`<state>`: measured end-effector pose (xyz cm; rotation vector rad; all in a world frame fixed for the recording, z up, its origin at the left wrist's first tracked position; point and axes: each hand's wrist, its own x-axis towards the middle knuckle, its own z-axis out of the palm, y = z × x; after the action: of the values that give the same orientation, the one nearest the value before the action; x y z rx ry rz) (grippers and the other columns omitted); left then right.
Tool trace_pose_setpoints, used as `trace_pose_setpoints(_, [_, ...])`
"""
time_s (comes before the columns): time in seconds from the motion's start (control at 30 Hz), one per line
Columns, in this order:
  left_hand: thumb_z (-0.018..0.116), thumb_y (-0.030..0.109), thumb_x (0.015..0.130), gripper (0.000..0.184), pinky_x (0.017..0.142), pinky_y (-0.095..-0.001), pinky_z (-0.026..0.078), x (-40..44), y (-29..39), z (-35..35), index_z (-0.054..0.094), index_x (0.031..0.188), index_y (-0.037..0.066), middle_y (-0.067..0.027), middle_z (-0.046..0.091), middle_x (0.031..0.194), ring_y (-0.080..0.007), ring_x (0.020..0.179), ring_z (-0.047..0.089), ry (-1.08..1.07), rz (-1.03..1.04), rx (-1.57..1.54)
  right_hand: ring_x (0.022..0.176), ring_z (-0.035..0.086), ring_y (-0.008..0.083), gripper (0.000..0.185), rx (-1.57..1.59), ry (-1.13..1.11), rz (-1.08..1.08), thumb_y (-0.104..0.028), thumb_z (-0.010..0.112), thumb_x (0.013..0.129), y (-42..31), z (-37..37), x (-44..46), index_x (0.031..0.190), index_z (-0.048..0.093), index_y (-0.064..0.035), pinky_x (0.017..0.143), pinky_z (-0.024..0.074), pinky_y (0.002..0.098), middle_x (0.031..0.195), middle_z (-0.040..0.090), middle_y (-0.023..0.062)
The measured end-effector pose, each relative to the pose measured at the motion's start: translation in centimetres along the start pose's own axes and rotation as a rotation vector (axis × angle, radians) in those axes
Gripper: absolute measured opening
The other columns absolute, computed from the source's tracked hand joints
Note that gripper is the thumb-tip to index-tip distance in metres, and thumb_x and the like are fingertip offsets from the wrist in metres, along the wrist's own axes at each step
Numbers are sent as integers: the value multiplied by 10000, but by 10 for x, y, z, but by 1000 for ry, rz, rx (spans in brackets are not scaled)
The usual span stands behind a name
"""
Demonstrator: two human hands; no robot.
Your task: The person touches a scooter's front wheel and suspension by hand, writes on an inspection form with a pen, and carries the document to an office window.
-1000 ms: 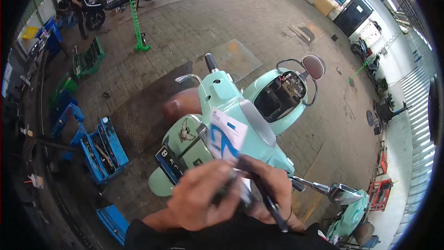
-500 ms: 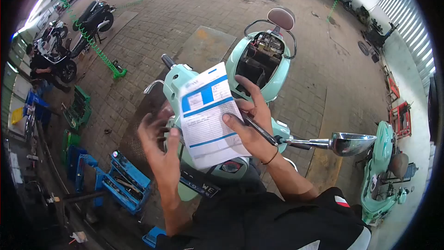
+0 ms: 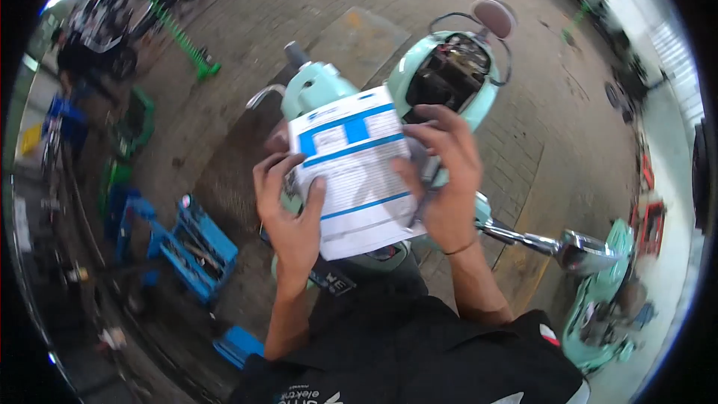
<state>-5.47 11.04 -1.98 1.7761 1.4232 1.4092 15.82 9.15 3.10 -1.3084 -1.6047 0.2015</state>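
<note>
The left hand, just off the paper half a second ago, now meets its left edge, thumb and fingers parted. The paper thus lies between it and the bent-fingered right hand; whether either pinches, blur hides.

A printed sheet fills the gap between the left hand and right hand, backed by a mint-green scooter. A chrome mirror stalk obstructs the right; floor lies open between the left hand and a blue toolbox.
</note>
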Motion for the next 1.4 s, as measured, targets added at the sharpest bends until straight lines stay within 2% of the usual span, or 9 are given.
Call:
trace_pose_setpoints(0.07, [766, 63, 841, 366, 1026, -418, 437, -2, -4, 3, 652, 1178, -20, -164, 599, 1209, -311, 1154, 582, 23, -67, -73, 994, 652, 248, 300, 324, -57, 39, -242, 636, 1003, 1, -4, 4, 1156, 689, 10, 831, 542, 367, 1304, 587, 202])
trace_pose_setpoints(0.1, [766, 63, 841, 366, 1026, -418, 437, -3, -8, 4, 652, 1178, -20, -164, 599, 1209, -311, 1154, 582, 45, -94, -60, 926, 641, 195, 512, 472, -24, 81, -434, 490, 1083, -4, 2, 6, 1078, 692, 37, 761, 538, 339, 1231, 594, 192])
trace_pose_setpoints(0.17, [748, 93, 894, 403, 1030, -370, 472, -6, -13, 4, 618, 1254, -32, -145, 624, 1213, -230, 1185, 590, -2, -96, -104, 905, 635, 185, 566, 615, -129, 93, -481, 477, 1079, 5, 8, 5, 1038, 690, 42, 733, 530, 325, 1182, 590, 180])
trace_pose_setpoints(0.27, [750, 107, 899, 434, 1065, -385, 452, -9, -14, 7, 599, 1283, -26, -151, 632, 1237, -234, 1213, 585, 16, -116, -158, 834, 618, 154, 680, 801, -221, 146, -583, 467, 1054, 5, 24, 8, 942, 675, 54, 666, 506, 287, 1045, 574, 143])
trace_pose_setpoints(0.33, [753, 119, 894, 434, 1080, -399, 439, -12, -14, 8, 604, 1275, -27, -166, 617, 1283, -248, 1234, 577, 31, -162, -209, 822, 619, 148, 535, 823, -340, 194, -447, 548, 1061, 9, 34, 9, 930, 668, 58, 673, 507, 283, 1030, 595, 139])
trace_pose_setpoints(0.37, [758, 127, 886, 454, 1087, -403, 432, -12, -13, 6, 597, 1278, -34, -176, 596, 1311, -258, 1249, 567, 17, -131, -206, 835, 627, 150, 240, 700, -398, 215, -182, 673, 976, 8, 32, 13, 927, 662, 52, 697, 515, 288, 1011, 615, 129])
trace_pose_setpoints(0.5, [776, 136, 849, 537, 1117, -410, 398, -18, -13, 5, 562, 1302, -56, -196, 522, 1385, -272, 1308, 510, -19, -133, -262, 894, 646, 172, 158, 542, -365, 159, 45, 705, 806, 12, 34, 22, 953, 649, 32, 790, 537, 280, 1017, 632, 126])
trace_pose_setpoints(0.77, [816, 152, 726, 501, 1123, -499, 295, -11, -6, 14, 673, 1192, 38, -161, 608, 1260, -372, 1308, 467, -53, -24, -106, 756, 666, 155, 163, 389, -375, 131, 41, 739, 753, 4, 30, 30, 874, 632, 25, 694, 552, 278, 908, 673, 125])
trace_pose_setpoints(1.4, [820, 196, 666, 521, 1116, -477, 273, -10, -16, 17, 706, 1160, 80, -96, 627, 1256, -356, 1322, 463, -37, -27, -145, 773, 706, 172, 237, 299, -463, 68, 53, 791, 683, 2, 47, 22, 877, 669, -5, 653, 564, 276, 908, 703, 121])
